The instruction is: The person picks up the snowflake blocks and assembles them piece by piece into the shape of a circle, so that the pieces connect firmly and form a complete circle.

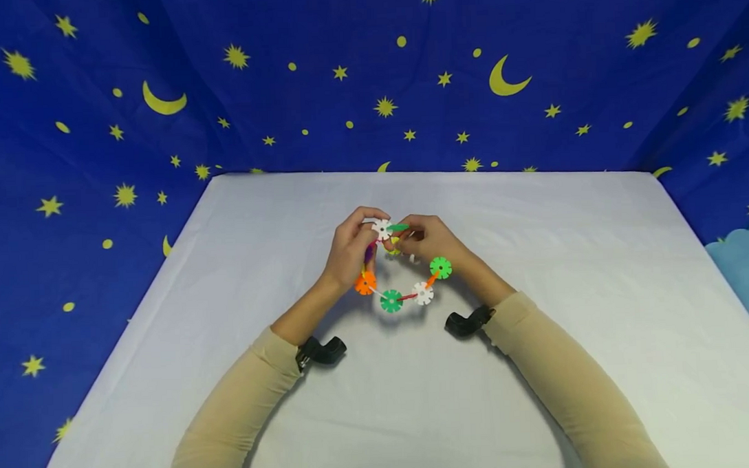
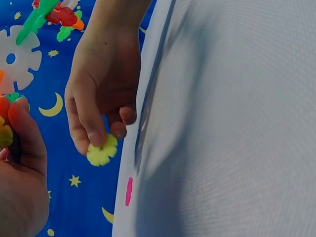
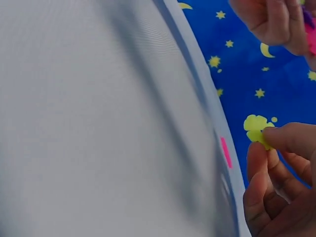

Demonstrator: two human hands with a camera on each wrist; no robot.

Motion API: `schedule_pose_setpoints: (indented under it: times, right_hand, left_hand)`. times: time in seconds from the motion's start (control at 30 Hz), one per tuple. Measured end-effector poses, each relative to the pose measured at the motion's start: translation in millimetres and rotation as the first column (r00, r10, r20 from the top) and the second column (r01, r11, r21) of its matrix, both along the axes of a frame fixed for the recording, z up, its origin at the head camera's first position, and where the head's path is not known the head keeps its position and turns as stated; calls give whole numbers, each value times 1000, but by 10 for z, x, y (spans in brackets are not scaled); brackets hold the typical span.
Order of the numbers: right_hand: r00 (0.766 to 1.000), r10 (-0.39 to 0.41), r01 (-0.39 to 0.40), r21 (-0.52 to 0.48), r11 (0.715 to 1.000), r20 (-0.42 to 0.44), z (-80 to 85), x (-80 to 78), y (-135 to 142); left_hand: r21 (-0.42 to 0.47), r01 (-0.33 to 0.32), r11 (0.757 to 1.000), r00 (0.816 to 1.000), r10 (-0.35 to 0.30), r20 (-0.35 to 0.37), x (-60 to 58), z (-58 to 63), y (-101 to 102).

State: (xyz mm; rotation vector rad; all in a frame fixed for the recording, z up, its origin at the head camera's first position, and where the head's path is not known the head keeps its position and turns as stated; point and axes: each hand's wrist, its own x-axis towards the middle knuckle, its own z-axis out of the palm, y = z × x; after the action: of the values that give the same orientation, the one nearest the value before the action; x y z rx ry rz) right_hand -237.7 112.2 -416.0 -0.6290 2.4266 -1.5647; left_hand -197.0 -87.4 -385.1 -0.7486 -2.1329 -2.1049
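In the head view my left hand (image 1: pixel 350 247) grips a curved chain of slotted plastic snowflake discs. A white disc (image 1: pixel 382 229) shows at its fingertips, with a green disc (image 1: pixel 399 227) edge-on beside it. Lower down, the chain runs through an orange disc (image 1: pixel 365 283), a green disc (image 1: pixel 391 301), a white disc (image 1: pixel 423 293) and a light green disc (image 1: pixel 440 267). My right hand (image 1: pixel 435 237) pinches a single yellow disc (image 3: pixel 256 129) between thumb and fingers. In the left wrist view, that yellow disc (image 2: pixel 102 152) is apart from the chain.
A white cloth covers the table (image 1: pixel 599 288). One pink piece (image 2: pixel 129 191) shows edge-on against the cloth near the table's edge. Behind and beside stands a blue curtain (image 1: pixel 318 29) with yellow stars and moons. Black wrist mounts (image 1: pixel 325 351) stick out from both sleeves.
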Motion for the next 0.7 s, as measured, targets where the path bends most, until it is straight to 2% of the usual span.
schedule_pose_setpoints:
  times: [0.2, 0.3, 0.4, 0.53, 0.7]
  right_hand:
    - [1000, -7, 6, -69, 998, -22, 112, 32, 140]
    - [1000, -7, 8, -101, 995, 11, 298, 127, 198]
    - [999, -17, 23, -131, 991, 47, 376, 160, 294]
    - [998, -22, 32, -164, 986, 62, 330, 153, 435]
    - [999, -8, 15, -186, 982, 37, 403, 222, 509]
  left_hand:
    - [4, -9, 1000, 1000, 9, 11, -17, -11, -17]
    - [0, -16, 1000, 1000, 16, 3, -13, -18, -11]
    - [-5, -14, 1000, 1000, 14, -2, -18, -27, -3]
    - [-16, -5, 1000, 1000, 5, 17, -23, -43, 5]
    - [-26, -6, 1000, 999, 7, 32, -5, -48, 3]
